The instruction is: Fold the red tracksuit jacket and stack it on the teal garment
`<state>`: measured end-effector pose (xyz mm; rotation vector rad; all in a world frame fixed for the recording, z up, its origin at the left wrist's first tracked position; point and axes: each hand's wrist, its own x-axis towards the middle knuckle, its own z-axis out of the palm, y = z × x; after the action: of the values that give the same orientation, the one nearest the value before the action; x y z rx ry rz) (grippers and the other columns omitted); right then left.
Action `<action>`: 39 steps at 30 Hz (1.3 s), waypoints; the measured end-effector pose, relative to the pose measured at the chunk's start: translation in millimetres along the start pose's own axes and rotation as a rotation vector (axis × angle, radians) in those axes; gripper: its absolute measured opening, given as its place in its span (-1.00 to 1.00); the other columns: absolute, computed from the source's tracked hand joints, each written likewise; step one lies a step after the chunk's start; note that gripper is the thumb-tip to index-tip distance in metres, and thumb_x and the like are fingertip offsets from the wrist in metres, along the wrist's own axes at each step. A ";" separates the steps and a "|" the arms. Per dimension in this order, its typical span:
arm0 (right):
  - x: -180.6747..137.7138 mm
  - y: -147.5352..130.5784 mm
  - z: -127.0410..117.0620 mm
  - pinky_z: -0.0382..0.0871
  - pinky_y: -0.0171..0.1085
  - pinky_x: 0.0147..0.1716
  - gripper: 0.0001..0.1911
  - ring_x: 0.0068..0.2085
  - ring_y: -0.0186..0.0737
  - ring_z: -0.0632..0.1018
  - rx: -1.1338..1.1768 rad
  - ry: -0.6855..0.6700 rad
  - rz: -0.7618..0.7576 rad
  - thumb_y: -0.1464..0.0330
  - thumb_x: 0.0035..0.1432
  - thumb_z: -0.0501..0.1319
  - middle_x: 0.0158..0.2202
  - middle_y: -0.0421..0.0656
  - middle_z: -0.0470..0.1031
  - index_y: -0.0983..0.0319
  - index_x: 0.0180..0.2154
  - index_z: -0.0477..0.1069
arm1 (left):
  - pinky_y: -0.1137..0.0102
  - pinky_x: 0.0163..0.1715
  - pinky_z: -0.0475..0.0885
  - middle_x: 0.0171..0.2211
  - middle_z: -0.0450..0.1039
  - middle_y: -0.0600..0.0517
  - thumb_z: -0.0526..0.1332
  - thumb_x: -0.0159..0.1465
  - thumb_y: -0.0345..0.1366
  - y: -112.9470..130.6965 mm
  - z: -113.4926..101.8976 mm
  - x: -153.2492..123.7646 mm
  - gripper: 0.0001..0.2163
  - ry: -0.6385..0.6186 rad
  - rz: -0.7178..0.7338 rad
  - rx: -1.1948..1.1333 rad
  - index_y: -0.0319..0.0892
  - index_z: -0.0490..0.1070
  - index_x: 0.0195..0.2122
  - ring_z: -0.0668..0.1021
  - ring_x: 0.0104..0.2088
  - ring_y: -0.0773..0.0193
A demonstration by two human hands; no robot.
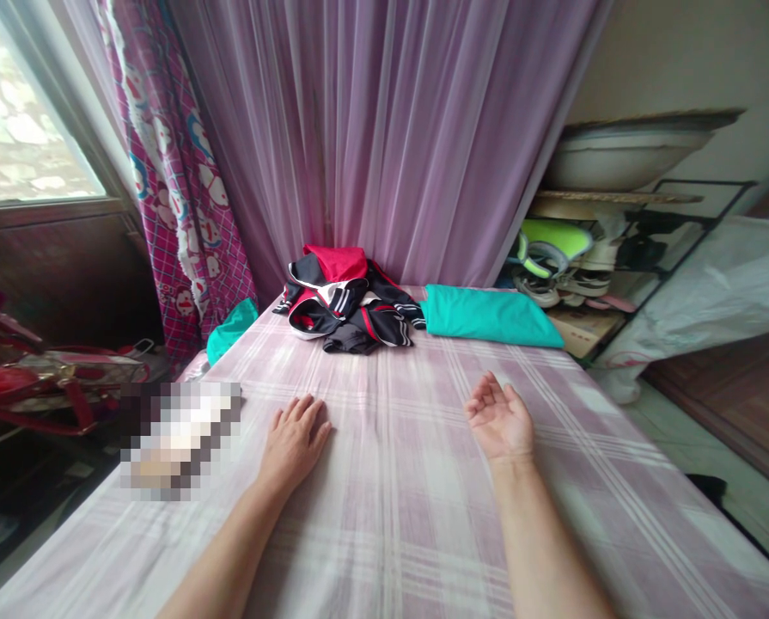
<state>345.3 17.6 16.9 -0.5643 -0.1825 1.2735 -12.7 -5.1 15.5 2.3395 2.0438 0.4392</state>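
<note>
Head cam: left hand (294,440) flat on pink-white checked bed sheet (397,524), fingers apart; right hand (500,423) palm up w/ fingers loosely curled, empty. Black-red-white clothes pile (345,309) lies well beyond both.

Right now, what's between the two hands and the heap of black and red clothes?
Only bare pink checked bedsheet, seen in the head view, lies between the left hand, the right hand and the heap of clothes.

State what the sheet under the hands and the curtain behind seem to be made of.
Sheet: likely woven cotton-type cloth, matt; check pattern and soft creases by the left hand suggest it. Curtain: thin sheer fabric, perhaps synthetic; light shows through its fine folds.
</note>
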 end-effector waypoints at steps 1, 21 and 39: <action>-0.9 -1.7 1.0 0.46 -0.38 -0.51 -0.84 -0.42 -0.35 0.60 0.022 0.018 -0.005 0.30 0.16 0.25 -0.40 -0.24 0.61 0.22 -0.23 0.50 | -0.03 0.27 0.19 0.28 0.32 -0.11 0.05 0.37 -0.13 0.0 -0.1 0.0 -0.58 -0.001 -0.001 0.003 -0.07 0.35 0.22 0.31 0.30 -0.02; 7.7 -12.2 -12.9 0.48 -0.37 -0.49 -0.86 -0.44 -0.36 0.60 0.030 0.022 -0.092 0.29 0.13 0.27 -0.42 -0.28 0.60 0.20 -0.27 0.47 | -0.02 0.27 0.18 0.29 0.31 -0.11 0.04 0.37 -0.12 -0.2 -0.7 0.0 -0.57 -0.010 0.000 0.005 -0.08 0.35 0.22 0.30 0.31 -0.02; 4.7 -9.8 -6.9 0.49 -0.36 -0.50 -0.84 -0.44 -0.34 0.60 -0.003 0.028 -0.084 0.27 0.14 0.26 -0.41 -0.25 0.60 0.21 -0.26 0.50 | -0.04 0.27 0.18 0.28 0.32 -0.12 0.05 0.37 -0.13 -0.4 0.6 0.2 -0.57 -0.004 0.000 0.005 -0.07 0.35 0.22 0.31 0.30 -0.02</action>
<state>358.0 18.2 15.0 -0.5714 -0.1828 1.1837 -12.9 -4.7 14.8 2.3413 2.0459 0.4288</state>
